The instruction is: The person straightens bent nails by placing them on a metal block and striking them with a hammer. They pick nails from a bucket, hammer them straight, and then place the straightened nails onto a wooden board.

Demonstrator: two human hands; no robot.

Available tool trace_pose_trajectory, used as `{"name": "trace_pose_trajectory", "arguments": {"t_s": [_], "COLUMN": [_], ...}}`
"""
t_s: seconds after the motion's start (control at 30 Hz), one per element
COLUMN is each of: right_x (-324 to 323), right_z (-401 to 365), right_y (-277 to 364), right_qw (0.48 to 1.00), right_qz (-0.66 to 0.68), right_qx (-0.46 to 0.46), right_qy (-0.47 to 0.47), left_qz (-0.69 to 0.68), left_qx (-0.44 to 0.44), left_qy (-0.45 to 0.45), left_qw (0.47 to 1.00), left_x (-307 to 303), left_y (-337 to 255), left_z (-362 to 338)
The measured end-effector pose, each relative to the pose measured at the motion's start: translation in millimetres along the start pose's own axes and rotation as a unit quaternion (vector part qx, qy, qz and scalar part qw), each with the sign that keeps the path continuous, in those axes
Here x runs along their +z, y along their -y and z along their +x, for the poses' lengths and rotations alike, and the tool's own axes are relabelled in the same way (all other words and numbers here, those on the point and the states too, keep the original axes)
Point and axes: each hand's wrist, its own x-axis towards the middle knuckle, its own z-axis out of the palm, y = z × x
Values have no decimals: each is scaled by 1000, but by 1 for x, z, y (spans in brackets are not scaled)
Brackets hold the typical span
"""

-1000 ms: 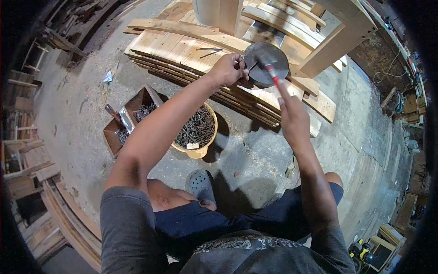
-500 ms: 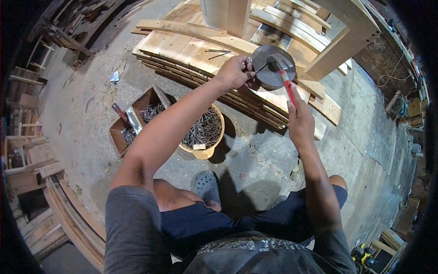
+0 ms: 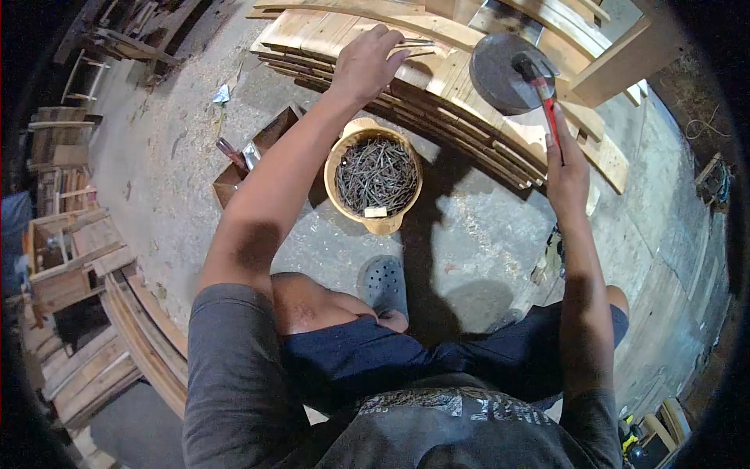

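Observation:
My right hand (image 3: 568, 176) grips the red handle of a hammer (image 3: 545, 102). The hammer's head is over a dark round metal disc (image 3: 500, 82), which rests on the stacked boards. To the left, my left hand (image 3: 363, 69) reaches over the board stack (image 3: 312, 35), thumb and forefinger apart. Beside its fingertips, thin nails (image 3: 418, 41) lie on the top board; the fingers partly cover their near ends. Below, a yellow tub (image 3: 419, 184) on the floor holds a heap of nails (image 3: 376, 173).
Left of the tub, partly behind my left forearm, stands a rusty open box (image 3: 226, 187) with a tool handle sticking out. A wooden post (image 3: 629, 59) rises at the right. Curved boards (image 3: 144, 336) and wooden frames lie at the left.
My left hand has left the disc, where it held a nail, and moved left to the nails on the boards. The hammer stays over the disc. The whole view has shifted.

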Motion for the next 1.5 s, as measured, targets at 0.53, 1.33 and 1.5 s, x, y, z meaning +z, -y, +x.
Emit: {"name": "trace_pose_trajectory", "arguments": {"t_s": [0.53,1.33,1.5], "right_x": [3,-3,0], "right_z": [1,1,0], "right_y": [-1,0,-1], "right_qw": [999,998,998], "right_qz": [30,36,40], "right_qx": [20,54,42], "right_qy": [-6,27,10], "left_qz": [46,122,-29], "left_qx": [204,111,-32], "left_qy": [406,538,575], "left_qw": [890,827,817], "left_x": [46,76,23], "left_y": [3,17,26], "left_z": [-146,-133,-84]}}
